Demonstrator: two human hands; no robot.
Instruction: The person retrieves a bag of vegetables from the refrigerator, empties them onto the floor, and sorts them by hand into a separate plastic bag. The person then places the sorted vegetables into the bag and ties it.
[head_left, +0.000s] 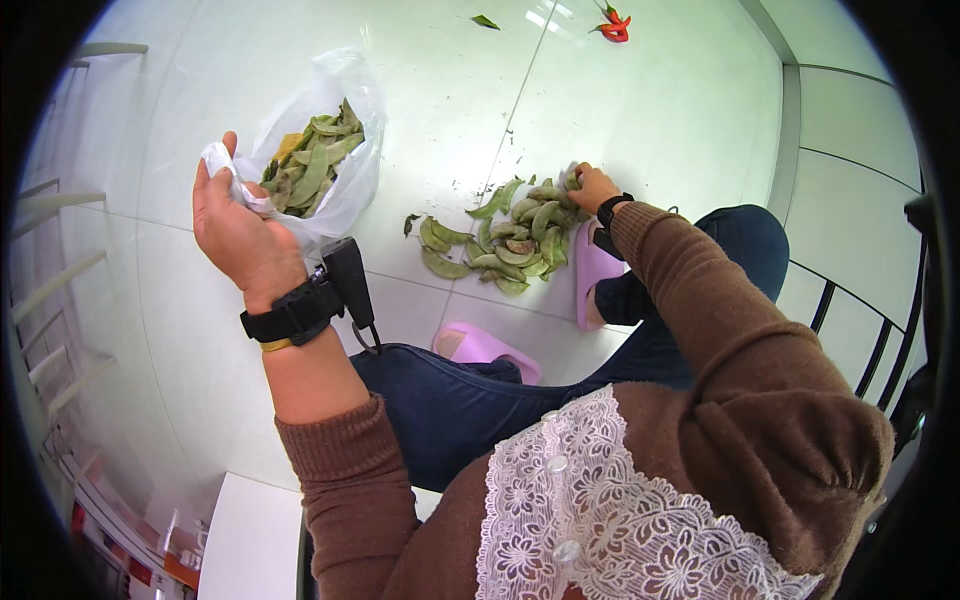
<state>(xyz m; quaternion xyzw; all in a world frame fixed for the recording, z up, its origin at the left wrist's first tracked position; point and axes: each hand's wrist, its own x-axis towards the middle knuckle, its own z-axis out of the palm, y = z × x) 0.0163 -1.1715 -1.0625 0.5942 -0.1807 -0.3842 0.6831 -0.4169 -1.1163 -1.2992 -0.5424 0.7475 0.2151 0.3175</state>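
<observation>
My left hand (244, 217) grips the rim of a translucent white plastic bag (364, 176), which stands with its mouth spread on the floor. Inside the bag lie flat green bean pods (311, 172) and a yellowish piece (288, 145). To the right, a loose pile of similar bean pods (517, 240) rests on the tiles. At that pile's upper right edge is my right hand (592, 186), its fingertips closed around a pod (572, 182). A black device is strapped to my left wrist, and a black band circles the right one.
Red chili peppers (615, 28) and a green leaf (485, 22) lie on the tiled floor (442, 97) farther off. Dark scraps are scattered above the pile. Pink slippers (480, 349) on my feet are close below and beside it. A white panel (251, 540) stands at lower left, pale bars (60, 285) at far left.
</observation>
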